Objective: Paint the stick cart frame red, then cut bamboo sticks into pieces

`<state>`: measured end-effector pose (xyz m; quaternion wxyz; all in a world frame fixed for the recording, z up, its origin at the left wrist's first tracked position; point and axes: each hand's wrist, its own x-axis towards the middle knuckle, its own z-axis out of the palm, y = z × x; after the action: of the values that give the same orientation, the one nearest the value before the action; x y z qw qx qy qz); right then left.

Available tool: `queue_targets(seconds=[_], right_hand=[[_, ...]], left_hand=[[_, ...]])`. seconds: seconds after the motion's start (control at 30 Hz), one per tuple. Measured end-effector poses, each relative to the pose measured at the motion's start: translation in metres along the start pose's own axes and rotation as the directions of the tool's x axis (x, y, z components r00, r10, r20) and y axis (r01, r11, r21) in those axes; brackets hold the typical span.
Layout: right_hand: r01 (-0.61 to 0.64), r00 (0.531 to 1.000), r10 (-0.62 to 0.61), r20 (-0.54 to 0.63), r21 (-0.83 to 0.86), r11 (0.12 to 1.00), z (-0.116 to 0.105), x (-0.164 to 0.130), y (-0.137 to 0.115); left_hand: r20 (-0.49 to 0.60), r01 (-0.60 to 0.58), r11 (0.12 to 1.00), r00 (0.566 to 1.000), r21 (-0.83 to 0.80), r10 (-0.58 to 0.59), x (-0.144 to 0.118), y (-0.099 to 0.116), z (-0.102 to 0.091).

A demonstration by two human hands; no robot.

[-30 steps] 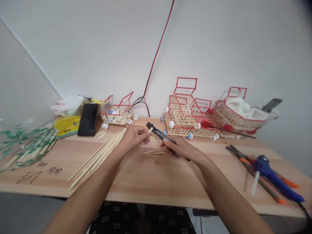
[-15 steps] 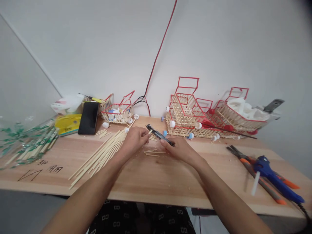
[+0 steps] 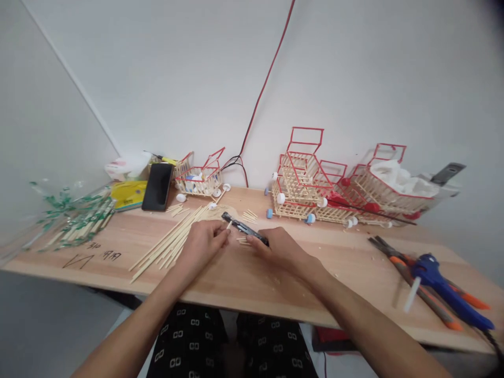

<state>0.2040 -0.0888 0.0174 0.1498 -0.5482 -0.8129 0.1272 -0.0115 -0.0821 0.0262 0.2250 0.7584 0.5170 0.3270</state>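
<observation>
My right hand [image 3: 277, 244] is closed around a slim dark metal hand tool [image 3: 244, 228], perhaps a clipper; its exact kind is unclear. The tool's far end points left, towards my left hand [image 3: 205, 242]. Between the left thumb and fingers is pinched a thin wooden stick [image 3: 229, 224], whose short end meets the tool's tip. Left of that hand lies a loose fan of long wooden sticks [image 3: 165, 244]. Short cut sticks [image 3: 250, 216] sit just behind the tool, and another few short pieces [image 3: 243, 241] are partly hidden under it.
Small stick-built carts [image 3: 301, 173] with red handles stand along the wall at right; another cart [image 3: 200, 181] is back left. A phone [image 3: 158, 186] leans by a yellow packet [image 3: 128, 195] and bagged sticks [image 3: 92, 215]. At right lie a blue glue gun [image 3: 443, 289] and orange-handled pliers [image 3: 405, 273].
The view has shifted, so the table's contents sit farther right at the left side. Both hands and the tool have come slightly nearer the table's front edge, and the stick stays at the tool's tip.
</observation>
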Motion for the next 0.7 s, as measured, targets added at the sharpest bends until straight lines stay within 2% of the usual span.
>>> queue_targets(seconds=[0.13, 0.37, 0.7], right_hand=[[0.03, 0.999, -0.028, 0.031, -0.059, 0.998, 0.006, -0.006, -0.012], [0.062, 0.995, -0.045, 0.092, -0.196, 0.979, 0.009, -0.018, -0.027], [0.071, 0.995, -0.053, 0.079, -0.25, 0.966, 0.008, -0.032, -0.038]], left_hand=[[-0.049, 0.05, 0.997, 0.997, -0.066, -0.054, -0.027, -0.009, 0.004], [-0.087, 0.126, 0.978, 0.986, -0.168, -0.142, -0.053, -0.012, 0.012], [-0.112, 0.162, 0.978, 0.978, -0.134, -0.178, -0.068, -0.005, 0.013]])
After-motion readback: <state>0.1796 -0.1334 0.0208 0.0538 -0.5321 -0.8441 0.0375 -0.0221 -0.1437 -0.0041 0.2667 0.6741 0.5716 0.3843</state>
